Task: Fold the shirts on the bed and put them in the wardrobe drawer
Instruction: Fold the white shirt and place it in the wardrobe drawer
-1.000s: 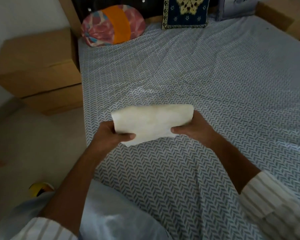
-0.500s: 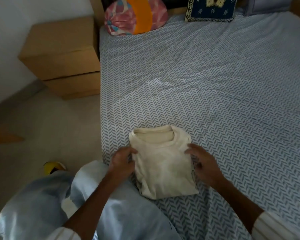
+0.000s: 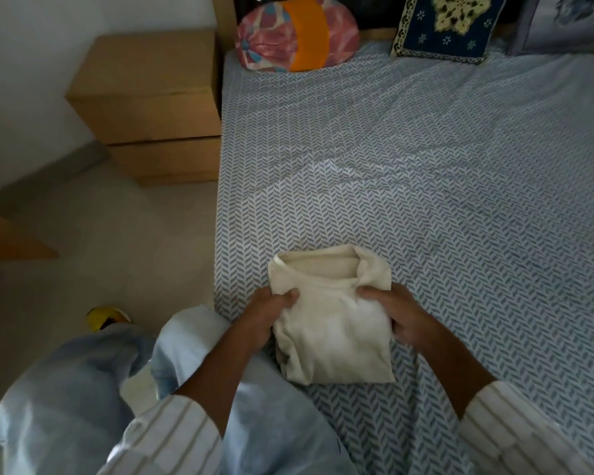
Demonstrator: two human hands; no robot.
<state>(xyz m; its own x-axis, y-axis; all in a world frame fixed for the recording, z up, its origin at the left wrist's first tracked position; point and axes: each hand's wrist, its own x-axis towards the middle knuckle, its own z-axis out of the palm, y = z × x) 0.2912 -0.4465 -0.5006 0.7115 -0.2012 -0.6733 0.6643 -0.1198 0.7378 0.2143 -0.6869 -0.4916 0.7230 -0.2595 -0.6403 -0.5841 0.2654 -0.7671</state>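
Observation:
A cream shirt (image 3: 333,323), folded into a compact rectangle with its collar facing away from me, lies at the near left edge of the bed (image 3: 426,186). My left hand (image 3: 266,311) grips its left side, thumb on top of the fabric. My right hand (image 3: 396,315) grips its right side the same way. The shirt's top right corner is bunched up. No other shirt shows on the bed, and no wardrobe drawer is in view.
A wooden bedside cabinet (image 3: 151,104) stands left of the bed. A pink and orange bolster (image 3: 297,32) and a dark embroidered cushion (image 3: 446,25) lie at the headboard. My knee in light trousers (image 3: 199,341) touches the bed edge. A yellow object (image 3: 105,315) sits on the floor.
The shirt went from being held up in the air to lying folded on the bed. Both hands have since closed round its sides, bunching the top right corner.

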